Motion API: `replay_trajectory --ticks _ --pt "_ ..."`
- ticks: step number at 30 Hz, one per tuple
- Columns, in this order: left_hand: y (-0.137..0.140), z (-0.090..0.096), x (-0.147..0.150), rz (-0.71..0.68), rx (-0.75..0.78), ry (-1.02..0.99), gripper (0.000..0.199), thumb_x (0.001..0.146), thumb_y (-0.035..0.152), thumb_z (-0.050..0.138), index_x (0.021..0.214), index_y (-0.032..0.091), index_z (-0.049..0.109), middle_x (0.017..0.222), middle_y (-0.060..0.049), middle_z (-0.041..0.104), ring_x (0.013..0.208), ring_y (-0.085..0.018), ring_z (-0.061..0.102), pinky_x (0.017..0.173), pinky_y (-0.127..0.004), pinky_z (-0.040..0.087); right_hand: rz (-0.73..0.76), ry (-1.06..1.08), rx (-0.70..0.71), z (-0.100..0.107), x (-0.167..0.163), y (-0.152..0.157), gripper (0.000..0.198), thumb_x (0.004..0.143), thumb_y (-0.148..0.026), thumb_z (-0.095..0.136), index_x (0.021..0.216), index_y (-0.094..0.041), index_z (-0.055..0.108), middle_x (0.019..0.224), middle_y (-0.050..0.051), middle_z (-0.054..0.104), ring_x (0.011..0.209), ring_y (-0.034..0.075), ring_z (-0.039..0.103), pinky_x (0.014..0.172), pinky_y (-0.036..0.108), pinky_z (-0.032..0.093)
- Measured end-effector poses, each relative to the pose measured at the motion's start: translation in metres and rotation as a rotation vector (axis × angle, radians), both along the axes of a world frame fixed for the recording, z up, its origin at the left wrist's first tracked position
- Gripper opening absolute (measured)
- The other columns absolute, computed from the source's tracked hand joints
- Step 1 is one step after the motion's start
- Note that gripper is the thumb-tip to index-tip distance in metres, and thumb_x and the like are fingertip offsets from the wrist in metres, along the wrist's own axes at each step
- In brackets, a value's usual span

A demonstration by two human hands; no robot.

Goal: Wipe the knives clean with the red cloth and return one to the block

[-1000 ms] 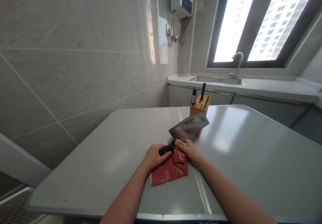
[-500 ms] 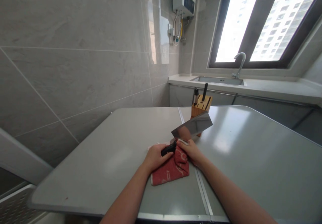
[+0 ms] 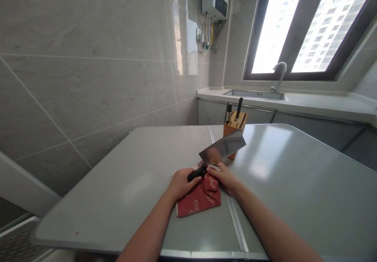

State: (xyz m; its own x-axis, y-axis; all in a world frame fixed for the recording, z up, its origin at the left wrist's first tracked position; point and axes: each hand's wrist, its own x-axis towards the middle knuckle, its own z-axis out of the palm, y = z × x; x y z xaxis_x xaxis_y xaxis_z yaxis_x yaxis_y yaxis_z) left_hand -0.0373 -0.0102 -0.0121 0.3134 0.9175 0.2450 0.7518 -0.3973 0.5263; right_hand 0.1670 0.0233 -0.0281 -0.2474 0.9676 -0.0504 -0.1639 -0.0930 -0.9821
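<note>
A cleaver (image 3: 224, 146) with a broad shiny blade and black handle is held above the table, its blade pointing away to the right. My left hand (image 3: 181, 183) is closed round the end of the handle. Bunched under and beside the handle is a red cloth (image 3: 198, 201) with pale markings, its lower part hanging toward me. My right hand (image 3: 225, 177) pinches an edge of this cloth against the handle close to the blade; some of its fingers are hidden. Behind the blade stands a wooden knife block (image 3: 235, 122), partly covered by it, with two black-handled tools in its slots.
The pale table (image 3: 141, 152) has a metal seam running lengthwise. Beyond it is a counter (image 3: 318, 99) with a sink (image 3: 256, 94) and faucet (image 3: 281, 75) below a window. A tiled wall borders the left. A perforated white rack (image 3: 19, 236) sits at lower left.
The cleaver blade has shifted slightly left and toward me. My right hand and the bunched cloth have moved a little; both hands keep their holds.
</note>
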Motion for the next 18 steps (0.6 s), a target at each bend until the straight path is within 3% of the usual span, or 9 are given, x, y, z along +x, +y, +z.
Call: replay_trajectory --ticks 3,10,18 --pt "0.000 0.000 0.000 -0.004 0.002 -0.007 0.035 0.087 0.051 0.051 0.082 0.019 0.063 0.080 -0.003 0.067 0.070 -0.016 0.056 0.063 -0.025 0.036 0.019 0.013 -0.035 0.001 0.000 0.000 0.046 0.055 -0.041 0.085 0.080 -0.016 0.056 0.073 0.000 0.062 0.069 0.013 0.057 0.066 0.027 0.044" --pt "0.000 0.001 0.000 -0.013 0.015 -0.002 0.035 0.087 0.052 0.050 0.085 0.020 0.065 0.080 -0.002 0.067 0.070 -0.017 0.057 0.063 -0.025 0.036 0.038 -0.057 0.097 0.006 -0.003 -0.003 0.042 0.055 -0.037 0.084 0.080 -0.015 0.060 0.077 0.003 0.065 0.072 0.016 0.058 0.068 0.029 0.045" --pt "0.000 0.003 0.002 -0.019 0.012 -0.005 0.034 0.087 0.050 0.050 0.084 0.020 0.064 0.081 -0.003 0.068 0.072 -0.017 0.057 0.065 -0.025 0.037 -0.072 -0.212 0.175 0.011 -0.007 -0.005 0.036 0.062 -0.044 0.077 0.078 -0.016 0.060 0.073 0.003 0.065 0.071 0.017 0.058 0.064 0.029 0.046"
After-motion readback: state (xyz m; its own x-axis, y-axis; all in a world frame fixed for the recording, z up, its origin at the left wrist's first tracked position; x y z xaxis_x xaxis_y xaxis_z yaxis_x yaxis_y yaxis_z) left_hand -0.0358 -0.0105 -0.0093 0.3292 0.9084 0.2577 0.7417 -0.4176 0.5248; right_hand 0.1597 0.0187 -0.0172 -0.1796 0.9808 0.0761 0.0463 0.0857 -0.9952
